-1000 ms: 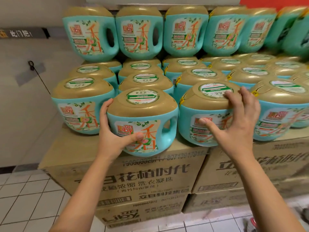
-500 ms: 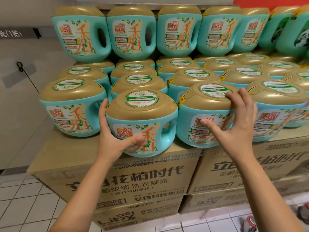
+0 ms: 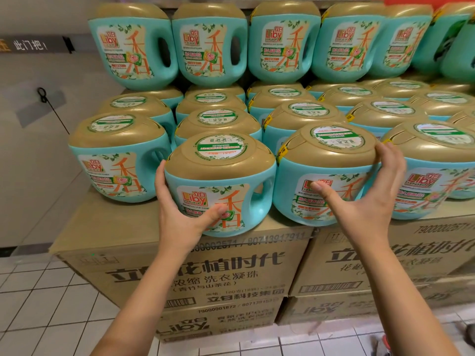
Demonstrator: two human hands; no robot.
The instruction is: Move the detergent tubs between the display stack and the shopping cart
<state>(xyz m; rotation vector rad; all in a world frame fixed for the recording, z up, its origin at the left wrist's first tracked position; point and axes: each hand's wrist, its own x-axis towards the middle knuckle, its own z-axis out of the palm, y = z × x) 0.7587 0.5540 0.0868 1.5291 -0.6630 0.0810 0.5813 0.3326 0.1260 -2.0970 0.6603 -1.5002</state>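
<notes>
Teal detergent tubs with gold lids fill a display stack on cardboard boxes. My left hand (image 3: pixel 180 214) grips the front middle tub (image 3: pixel 221 165) from its left side, thumb across the label. My right hand (image 3: pixel 370 201) grips the tub beside it on the right (image 3: pixel 326 155), fingers wrapped over the lid's right edge and thumb on the label. Both tubs rest on the top box. No shopping cart is in view.
More tubs stand behind and on both sides, with a higher row (image 3: pixel 210 44) at the back. Stacked cardboard boxes (image 3: pixel 123 268) carry the display. White floor tiles (image 3: pixel 46 304) lie at lower left, a grey wall (image 3: pixel 30 176) on the left.
My right hand's fingers slid from the lid's top to its right edge. The left hand keeps its hold. The camera has moved closer and a little left.
</notes>
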